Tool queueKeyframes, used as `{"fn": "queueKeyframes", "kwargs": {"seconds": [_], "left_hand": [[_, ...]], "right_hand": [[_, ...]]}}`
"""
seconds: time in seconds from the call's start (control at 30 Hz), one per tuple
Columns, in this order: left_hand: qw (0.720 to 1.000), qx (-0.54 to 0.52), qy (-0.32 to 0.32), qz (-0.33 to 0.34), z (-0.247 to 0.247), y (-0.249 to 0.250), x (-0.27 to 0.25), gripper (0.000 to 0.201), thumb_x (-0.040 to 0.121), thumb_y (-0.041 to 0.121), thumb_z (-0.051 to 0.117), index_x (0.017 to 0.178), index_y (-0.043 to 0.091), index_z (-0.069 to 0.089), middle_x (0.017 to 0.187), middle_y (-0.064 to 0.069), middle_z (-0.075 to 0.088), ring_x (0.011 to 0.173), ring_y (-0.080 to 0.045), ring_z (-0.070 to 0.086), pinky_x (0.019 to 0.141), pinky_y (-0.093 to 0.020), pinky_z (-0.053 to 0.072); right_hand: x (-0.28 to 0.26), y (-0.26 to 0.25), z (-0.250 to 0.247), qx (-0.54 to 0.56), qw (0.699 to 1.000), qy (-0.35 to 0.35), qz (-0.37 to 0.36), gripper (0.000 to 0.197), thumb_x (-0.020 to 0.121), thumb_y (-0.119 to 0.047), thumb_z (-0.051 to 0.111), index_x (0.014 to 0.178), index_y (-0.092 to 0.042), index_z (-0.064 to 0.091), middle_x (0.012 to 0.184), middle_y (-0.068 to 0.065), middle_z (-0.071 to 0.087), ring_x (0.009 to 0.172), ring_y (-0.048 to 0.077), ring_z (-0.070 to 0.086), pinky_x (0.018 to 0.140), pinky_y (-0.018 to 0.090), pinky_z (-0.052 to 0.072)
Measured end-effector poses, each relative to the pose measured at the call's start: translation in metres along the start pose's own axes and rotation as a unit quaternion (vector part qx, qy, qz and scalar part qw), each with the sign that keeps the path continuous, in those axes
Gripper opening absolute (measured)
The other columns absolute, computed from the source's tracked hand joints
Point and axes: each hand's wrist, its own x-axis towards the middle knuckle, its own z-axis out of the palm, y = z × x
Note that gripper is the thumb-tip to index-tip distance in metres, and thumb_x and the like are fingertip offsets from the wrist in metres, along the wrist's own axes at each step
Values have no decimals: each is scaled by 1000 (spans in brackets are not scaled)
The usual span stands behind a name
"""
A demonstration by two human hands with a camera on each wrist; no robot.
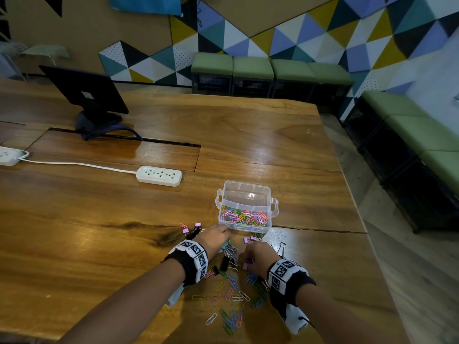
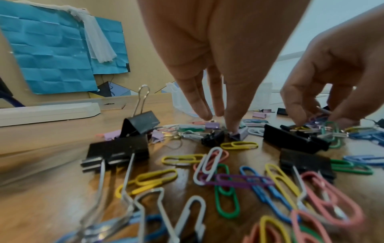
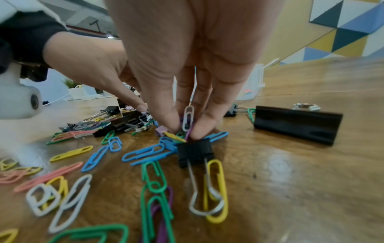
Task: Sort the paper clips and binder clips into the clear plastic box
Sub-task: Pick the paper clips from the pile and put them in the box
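The clear plastic box (image 1: pixel 244 194) stands just beyond my hands, and its near compartment holds several coloured paper clips (image 1: pixel 244 218). More paper clips (image 1: pixel 233 294) and black and purple binder clips (image 1: pixel 227 254) lie loose on the table between my wrists. My right hand (image 3: pixel 185 131) pinches a small bunch of paper clips (image 3: pixel 188 118) at the pile, a white one upright among them, just behind a black binder clip (image 3: pixel 195 152). My left hand (image 2: pixel 220 121) points straight down into the pile, its thumb tip touching a small purple binder clip (image 2: pixel 240 134).
A white power strip (image 1: pixel 159 176) and its cord lie to the left, and a monitor (image 1: pixel 87 93) stands further back. A large black binder clip (image 3: pixel 297 123) lies to the right of my right hand. The table edge (image 1: pixel 357 207) runs close on the right.
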Motion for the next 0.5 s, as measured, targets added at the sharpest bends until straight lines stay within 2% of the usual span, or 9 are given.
{"fn": "queueKeyframes", "kwargs": {"seconds": [0.1, 0.2, 0.27, 0.4, 0.5], "left_hand": [[999, -25, 14, -22, -1, -4, -1, 43, 88, 5, 59, 129, 7, 46, 135, -9, 44, 127, -25, 42, 106, -30, 33], [997, -60, 26, -51, -2, -9, -5, 43, 87, 15, 62, 127, 8, 47, 132, -8, 45, 121, -24, 47, 101, -31, 38], [993, -77, 41, -79, -2, -14, -7, 42, 87, 16, 62, 126, 9, 48, 128, -7, 47, 117, -24, 50, 97, -31, 42], [986, -69, 48, -142, 0, -21, -11, 46, 84, 13, 64, 127, 9, 46, 131, -9, 45, 121, -26, 47, 104, -34, 41], [987, -46, 66, -141, 1, -18, -11, 51, 85, 16, 65, 130, 10, 43, 134, -10, 40, 124, -27, 42, 106, -35, 40]], "right_hand": [[-1, 0, -2, 35, 999, 1, 21, 13, 75, -20, 70, 88, -16, 69, 93, 0, 65, 82, 15, 54, 76, 25, 47], [-2, 1, -5, 57, 998, -3, 34, 13, 78, -15, 68, 90, -14, 72, 101, 1, 70, 92, 17, 61, 82, 24, 49], [-4, 1, -9, 79, 996, -2, 35, 15, 78, -11, 68, 93, -10, 71, 103, 4, 70, 92, 17, 63, 83, 24, 50], [-7, 3, -13, 107, 994, -1, 40, 14, 77, -8, 68, 91, -8, 72, 87, 2, 67, 88, 14, 65, 77, 18, 50], [-6, 5, -19, 124, 992, -1, 40, 12, 78, -6, 67, 88, -7, 73, 83, 0, 67, 78, 10, 63, 76, 18, 52]]}}
